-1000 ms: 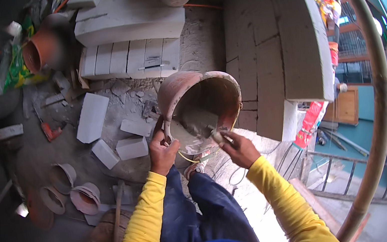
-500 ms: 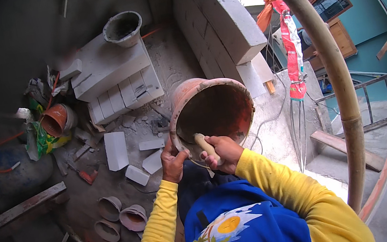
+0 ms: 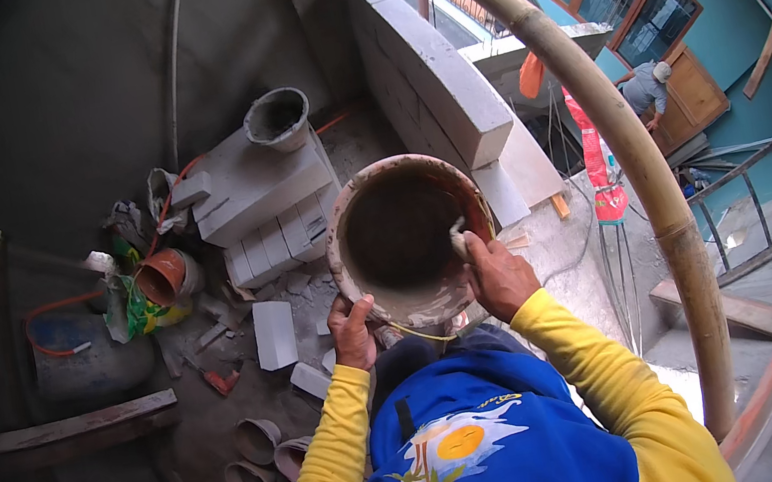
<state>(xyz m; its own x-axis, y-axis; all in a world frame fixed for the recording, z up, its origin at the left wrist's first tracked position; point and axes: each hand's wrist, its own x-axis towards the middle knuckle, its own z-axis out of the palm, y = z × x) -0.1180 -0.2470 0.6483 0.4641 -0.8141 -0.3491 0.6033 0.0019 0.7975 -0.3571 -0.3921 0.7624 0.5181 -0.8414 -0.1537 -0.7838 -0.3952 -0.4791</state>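
A mortar-smeared orange bucket stands tilted toward me, its mouth open and its inside dark. My left hand grips the near left of its rim, thumb on top. At the right edge of the mouth, my right hand is closed round a hand tool with a thick pale handle. The tool's working end is hidden. A thin yellowish bail handle hangs along the bucket's near side.
White blocks are stacked beyond, with a grey bucket on top. A block wall rises ahead. A bamboo pole curves down at right. Small pots lie at lower left. Another person bends far right.
The bucket's mouth has turned up more toward me. My right hand has moved from the near rim to its right side, and the tool's handle now shows less.
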